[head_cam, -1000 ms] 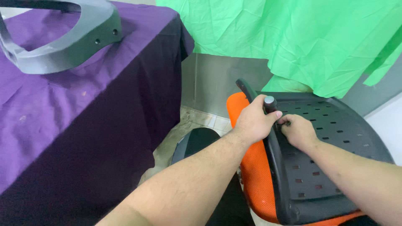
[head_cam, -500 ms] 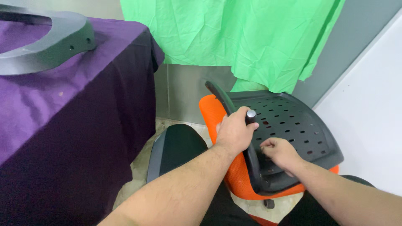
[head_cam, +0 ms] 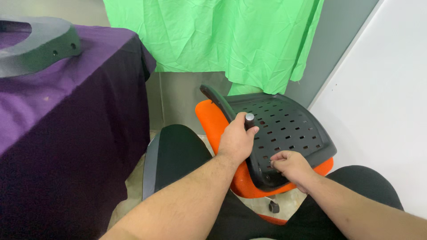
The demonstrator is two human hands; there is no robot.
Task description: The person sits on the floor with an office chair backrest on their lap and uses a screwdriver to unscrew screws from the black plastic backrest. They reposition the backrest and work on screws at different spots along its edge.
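Observation:
A black perforated plastic chair back (head_cam: pixel 289 129) lies over an orange mesh cushion (head_cam: pixel 213 118) in front of me. My left hand (head_cam: pixel 235 141) is closed around a dark tool handle with a grey cap (head_cam: pixel 249 119), held upright against the shell's left edge. My right hand (head_cam: pixel 288 166) rests with curled fingers on the shell's lower part, pinching at a spot near the slots; what is between the fingers is hidden.
A purple-clothed table (head_cam: pixel 66 115) stands at the left with a grey curved plastic part (head_cam: pixel 35 46) on top. A black seat cushion (head_cam: pixel 178 151) sits below my left arm. Green cloth (head_cam: pixel 213 35) hangs behind; a white wall (head_cam: pixel 382 111) is at the right.
The view has swung right and pulled back. My right hand has slid down the shell from beside the tool to its lower part. My left hand keeps its grip on the tool.

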